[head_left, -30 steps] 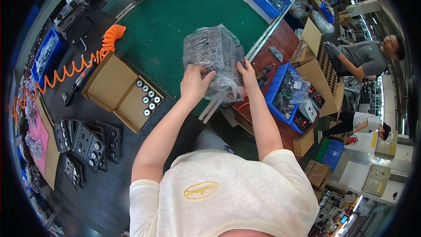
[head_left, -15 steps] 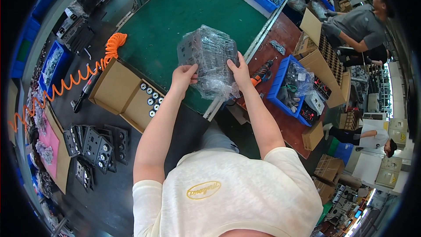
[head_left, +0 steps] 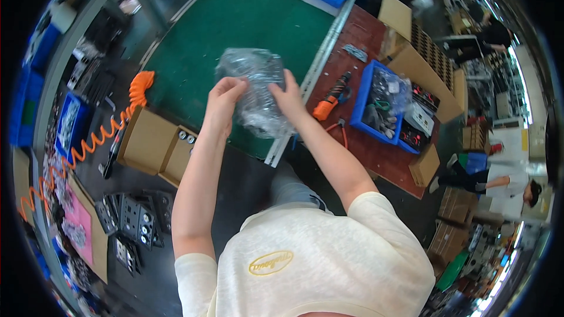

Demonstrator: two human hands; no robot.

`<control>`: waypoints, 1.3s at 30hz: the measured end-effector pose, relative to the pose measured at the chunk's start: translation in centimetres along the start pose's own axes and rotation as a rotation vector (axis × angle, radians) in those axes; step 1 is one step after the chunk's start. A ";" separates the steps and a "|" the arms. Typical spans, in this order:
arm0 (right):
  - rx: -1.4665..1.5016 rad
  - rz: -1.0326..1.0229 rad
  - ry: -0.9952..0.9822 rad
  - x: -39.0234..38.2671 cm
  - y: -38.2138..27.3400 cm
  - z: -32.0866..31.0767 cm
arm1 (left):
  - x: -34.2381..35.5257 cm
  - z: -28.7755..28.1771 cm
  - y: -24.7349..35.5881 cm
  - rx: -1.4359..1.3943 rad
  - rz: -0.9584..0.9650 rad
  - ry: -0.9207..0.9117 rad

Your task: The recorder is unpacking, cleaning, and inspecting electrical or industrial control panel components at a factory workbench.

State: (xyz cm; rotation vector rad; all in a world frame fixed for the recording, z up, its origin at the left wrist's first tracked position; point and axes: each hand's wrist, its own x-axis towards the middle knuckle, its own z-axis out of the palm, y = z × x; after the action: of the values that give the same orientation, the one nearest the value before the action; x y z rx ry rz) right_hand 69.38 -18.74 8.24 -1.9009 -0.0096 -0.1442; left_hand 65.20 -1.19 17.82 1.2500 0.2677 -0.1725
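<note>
Above the green mat (head_left: 200, 29), a bundle of dark parts wrapped in crinkled clear plastic film (head_left: 257, 97) is between my two hands. My left hand (head_left: 224, 101) is closed on the film at the bundle's near left side, with thumb and fingertips pinched together. My right hand (head_left: 288, 97) grips the bundle's right side, thumb on the top and fingers along the edge. The film hides most of the parts inside, and loose folds hang at the near end.
Left of me are an open cardboard box (head_left: 147, 144) with round parts, black perforated plates (head_left: 138, 220) and a coiled orange hose (head_left: 140, 88). At right, an orange power screwdriver (head_left: 332, 98) lies by a blue bin (head_left: 376, 103) on a red table. Other people are at the right.
The bundle and both hands have shifted left in the picture. The bundle's perforated side showed before and is now mostly covered by film. My left hand has moved up along the film.
</note>
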 end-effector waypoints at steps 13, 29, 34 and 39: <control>-0.248 -0.192 -0.046 -1.6 -4.9 0.9 | 3.0 -4.2 1.4 -0.036 0.155 0.053; -0.250 -0.500 -0.197 3.7 -11.9 4.1 | 2.6 -1.4 -1.1 0.121 0.557 0.213; -0.043 -0.352 -0.142 4.4 -12.4 3.5 | 3.0 -0.8 -2.7 0.245 0.698 0.507; -0.037 -0.348 -0.167 2.5 -13.0 3.6 | 2.8 -1.2 -4.0 1.111 0.823 0.251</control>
State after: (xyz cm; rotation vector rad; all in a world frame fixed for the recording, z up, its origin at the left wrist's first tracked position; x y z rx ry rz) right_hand 71.19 -11.23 19.56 -1.9304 -0.4545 -0.2218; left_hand 66.61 -1.23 13.00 2.3803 -0.1945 0.6404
